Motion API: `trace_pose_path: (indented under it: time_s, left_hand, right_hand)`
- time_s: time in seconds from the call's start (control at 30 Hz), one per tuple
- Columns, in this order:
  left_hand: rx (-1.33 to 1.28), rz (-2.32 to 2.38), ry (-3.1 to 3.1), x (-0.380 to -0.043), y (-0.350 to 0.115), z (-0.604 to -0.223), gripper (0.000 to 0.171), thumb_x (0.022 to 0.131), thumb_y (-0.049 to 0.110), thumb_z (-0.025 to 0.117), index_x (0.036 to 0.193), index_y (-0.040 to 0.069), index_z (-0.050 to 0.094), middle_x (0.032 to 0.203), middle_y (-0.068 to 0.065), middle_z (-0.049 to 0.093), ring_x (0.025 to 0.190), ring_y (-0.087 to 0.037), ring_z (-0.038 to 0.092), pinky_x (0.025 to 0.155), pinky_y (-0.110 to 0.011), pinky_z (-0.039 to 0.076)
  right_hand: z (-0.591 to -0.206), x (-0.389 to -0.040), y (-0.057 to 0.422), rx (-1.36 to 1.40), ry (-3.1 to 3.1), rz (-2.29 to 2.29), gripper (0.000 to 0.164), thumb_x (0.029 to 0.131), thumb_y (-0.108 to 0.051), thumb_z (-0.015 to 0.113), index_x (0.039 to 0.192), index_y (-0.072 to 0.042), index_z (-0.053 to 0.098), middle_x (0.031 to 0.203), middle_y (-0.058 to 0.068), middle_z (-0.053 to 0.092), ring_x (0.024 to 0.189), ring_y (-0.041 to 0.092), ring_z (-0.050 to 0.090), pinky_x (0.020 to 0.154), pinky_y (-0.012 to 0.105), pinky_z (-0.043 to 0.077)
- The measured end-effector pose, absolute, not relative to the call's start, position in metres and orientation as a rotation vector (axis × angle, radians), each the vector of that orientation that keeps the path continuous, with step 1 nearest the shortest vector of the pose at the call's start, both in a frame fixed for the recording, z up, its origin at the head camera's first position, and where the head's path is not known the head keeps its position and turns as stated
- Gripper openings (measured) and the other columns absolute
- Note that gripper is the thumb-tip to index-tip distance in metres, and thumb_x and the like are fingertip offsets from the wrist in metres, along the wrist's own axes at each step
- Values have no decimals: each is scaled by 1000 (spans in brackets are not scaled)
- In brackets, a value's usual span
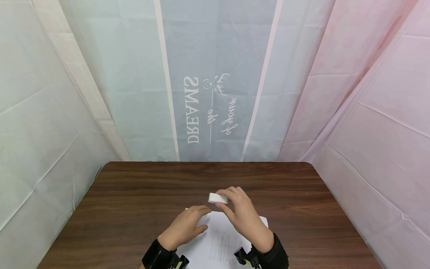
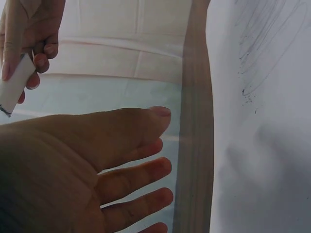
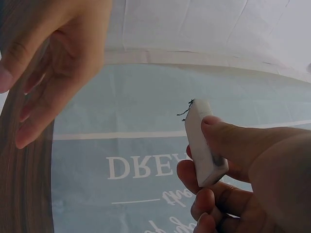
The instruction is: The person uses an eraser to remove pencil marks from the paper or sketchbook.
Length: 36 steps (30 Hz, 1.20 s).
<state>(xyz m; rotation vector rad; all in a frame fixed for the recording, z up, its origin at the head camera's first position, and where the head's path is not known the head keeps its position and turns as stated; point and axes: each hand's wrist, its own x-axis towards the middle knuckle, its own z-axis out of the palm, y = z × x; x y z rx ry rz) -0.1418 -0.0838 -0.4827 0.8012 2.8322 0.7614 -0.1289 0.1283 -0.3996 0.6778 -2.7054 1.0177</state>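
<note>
Right hand (image 1: 243,215) pinches white eraser (image 1: 215,198) between thumb and fingers, raised above the table (image 1: 151,190) near the paper's far edge, dark crumbs (image 3: 186,109) clinging to one end. Left hand (image 1: 188,225) hovers over the left part of the paper (image 1: 223,223), fingers extended and slightly spread, holding nothing; scribbled pencil-like lines (image 1: 222,244) mark the sheet.

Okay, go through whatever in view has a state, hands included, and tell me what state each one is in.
White eraser: raised off the paper, dark crumbs clinging to one end.
Right hand: pinching the eraser between thumb and fingers.
Left hand: fingers extended, holding nothing.
Paper: lying on the table, marked with dark scribbles.
Backdrop: hanging, creased.
</note>
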Motion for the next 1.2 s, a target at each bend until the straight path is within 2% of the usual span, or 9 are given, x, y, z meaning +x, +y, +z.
trace_pose_path:
  time_s: [0.2, 0.47, 1.0, 1.2]
  left_hand:
    - [767, 765, 2828, -142, -83, -487, 45, 94, 24, 73, 133, 7, 64, 139, -12, 63, 129, -33, 60, 104, -51, 52]
    - [699, 703, 2825, -141, -80, -494, 48, 89, 24, 78, 131, 5, 65, 139, -15, 63, 131, -34, 59, 106, -51, 50]
    - [699, 623, 2772, -138, -83, -500, 68, 77, 26, 87, 135, 2, 61, 149, -18, 54, 139, -37, 50, 111, -51, 45]
    - [652, 664, 2744, -138, -83, -500, 74, 75, 27, 88, 138, 1, 59, 153, -21, 49, 143, -42, 45, 114, -56, 41]
  right_hand:
    - [-399, -129, 128, 675, -2702, 1012, 30, 90, -18, 75, 120, -18, 70, 109, -8, 68, 90, 6, 48, 74, 24, 44]
    - [-398, -129, 128, 667, -2716, 1016, 30, 91, -19, 74, 121, -18, 70, 110, -8, 67, 91, 6, 49, 74, 24, 43]
    - [-401, -130, 128, 666, -2716, 1026, 29, 91, -16, 75, 120, -19, 70, 108, -6, 67, 89, 6, 47, 73, 24, 42]
    - [-401, -131, 130, 674, -2735, 1013, 29, 93, -21, 72, 121, -20, 69, 108, -8, 66, 90, 6, 46, 75, 25, 43]
